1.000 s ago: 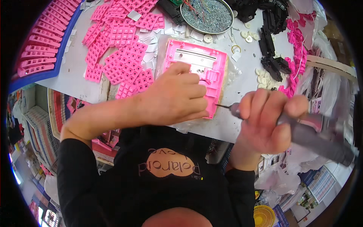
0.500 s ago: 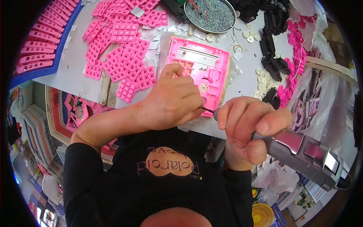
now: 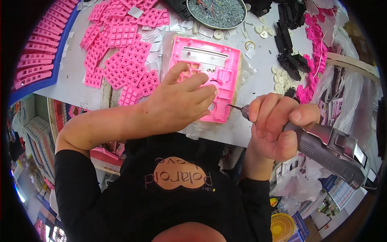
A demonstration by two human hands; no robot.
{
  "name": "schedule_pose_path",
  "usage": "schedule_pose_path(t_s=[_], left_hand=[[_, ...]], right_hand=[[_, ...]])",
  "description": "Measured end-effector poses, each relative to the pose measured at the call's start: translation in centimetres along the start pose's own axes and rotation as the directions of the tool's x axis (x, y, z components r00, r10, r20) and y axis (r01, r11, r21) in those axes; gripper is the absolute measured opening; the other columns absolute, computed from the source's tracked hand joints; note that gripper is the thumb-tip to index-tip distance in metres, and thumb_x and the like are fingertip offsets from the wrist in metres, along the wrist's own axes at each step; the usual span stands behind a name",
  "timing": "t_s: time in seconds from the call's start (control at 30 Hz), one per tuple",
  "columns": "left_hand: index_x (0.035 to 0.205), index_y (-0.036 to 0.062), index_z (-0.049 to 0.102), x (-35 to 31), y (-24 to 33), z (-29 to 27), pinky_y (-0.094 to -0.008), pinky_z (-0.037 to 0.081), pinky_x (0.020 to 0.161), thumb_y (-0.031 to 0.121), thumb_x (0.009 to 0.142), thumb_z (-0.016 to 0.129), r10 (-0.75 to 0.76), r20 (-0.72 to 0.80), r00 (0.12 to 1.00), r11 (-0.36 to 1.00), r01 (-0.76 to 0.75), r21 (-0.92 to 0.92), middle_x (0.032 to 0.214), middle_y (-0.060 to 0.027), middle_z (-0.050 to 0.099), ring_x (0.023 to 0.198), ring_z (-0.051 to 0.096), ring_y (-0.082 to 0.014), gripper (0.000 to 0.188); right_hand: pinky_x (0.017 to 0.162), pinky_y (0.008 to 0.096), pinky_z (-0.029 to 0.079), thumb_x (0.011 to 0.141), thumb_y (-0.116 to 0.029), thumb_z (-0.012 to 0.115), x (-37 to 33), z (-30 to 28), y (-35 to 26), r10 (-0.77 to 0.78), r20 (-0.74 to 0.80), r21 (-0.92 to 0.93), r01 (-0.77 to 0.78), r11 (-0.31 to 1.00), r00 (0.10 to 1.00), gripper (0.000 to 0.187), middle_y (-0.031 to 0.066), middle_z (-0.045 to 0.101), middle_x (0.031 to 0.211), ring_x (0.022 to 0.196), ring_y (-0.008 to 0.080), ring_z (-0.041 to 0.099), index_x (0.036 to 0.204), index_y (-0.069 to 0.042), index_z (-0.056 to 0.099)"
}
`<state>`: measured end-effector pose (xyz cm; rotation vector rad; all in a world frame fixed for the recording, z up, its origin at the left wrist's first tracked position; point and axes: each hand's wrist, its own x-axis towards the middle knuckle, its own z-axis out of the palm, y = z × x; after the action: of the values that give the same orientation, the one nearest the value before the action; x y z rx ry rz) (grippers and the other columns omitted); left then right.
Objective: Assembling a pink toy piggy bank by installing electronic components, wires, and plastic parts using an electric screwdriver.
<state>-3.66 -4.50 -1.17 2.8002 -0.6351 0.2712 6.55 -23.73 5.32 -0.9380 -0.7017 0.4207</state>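
My left hand [image 3: 179,99] rests over a pink plastic housing [image 3: 229,90], its fingers apart and spread across the lower left of it. I cannot make out whether anything small lies under the fingertips. The housing lies open side up and has a silvery slotted strip, square openings and round fittings. To its right, my right hand [image 3: 278,125] is wrapped round a grey electric screwdriver [image 3: 324,151]. The thin dark bit points left, just off the housing's right edge and touching nothing.
Pink keypads [image 3: 128,58] are heaped on the left of the table, beside a blue crate [image 3: 66,50] of pink parts. A round metal dish [image 3: 245,18] of screws stands at the back. On the right lie black parts [image 3: 284,40], white discs [image 3: 282,78] and pink cords [image 3: 310,60].
My left hand has moved off the screwdriver bit, its fingers spreading over the housing. My right hand has drawn the screwdriver up and to the right, away from the housing.
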Motion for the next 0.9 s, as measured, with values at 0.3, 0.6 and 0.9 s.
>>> schedule_pose_path(t_s=[0.3, 0.6, 0.9], left_hand=[[0.109, 0.0145, 0.069, -0.2, -1.1, 0.4, -0.0537, 0.032, 0.104, 0.026, 0.081, 0.074, 0.002, -0.058, 0.998, 0.993, -0.009, -0.114, 0.118, 0.0021, 0.061, 0.117, 0.054, -0.019, 0.031], [0.099, 0.0149, 0.074, -0.5, -1.0, 1.1, -0.0499, 0.03, 0.107, 0.022, 0.083, 0.066, -0.063, -0.114, 0.992, 0.985, 0.043, -0.168, 0.113, 0.0044, 0.062, 0.116, 0.054, -0.0157, 0.019], [0.103, 0.0096, 0.069, -1.4, -2.5, -0.5, -0.0555, 0.037, 0.103, 0.026, 0.077, 0.076, -0.012, -0.162, 0.987, 0.882, -0.066, -0.467, 0.108, -0.0061, 0.064, 0.117, 0.055, -0.0246, 0.032]], right_hand=[[0.066, 0.0385, 0.052, 0.092, -0.007, 0.066, 0.6, -0.7, 3.8, -0.092, 0.066, -0.019, 0.093, 0.995, 0.994, 0.03, 0.0087, 0.056, 0.072, 0.062, 0.0179, 0.053, 0.114, -0.004, 0.046], [0.057, 0.0369, 0.048, 0.093, -0.007, 0.066, 0.2, 0.8, 6.2, -0.039, 0.106, -0.329, 0.072, 0.942, 0.994, 0.023, 0.0081, 0.052, 0.07, 0.058, 0.0186, 0.051, 0.102, -0.007, 0.045], [0.053, 0.0347, 0.046, 0.09, -0.023, 0.074, 2.9, -1.0, 3.7, -0.015, 0.009, -0.02, 0.015, 1.0, 1.0, 0.046, 0.001, 0.047, 0.062, 0.054, 0.017, 0.049, 0.125, -0.008, 0.049]])
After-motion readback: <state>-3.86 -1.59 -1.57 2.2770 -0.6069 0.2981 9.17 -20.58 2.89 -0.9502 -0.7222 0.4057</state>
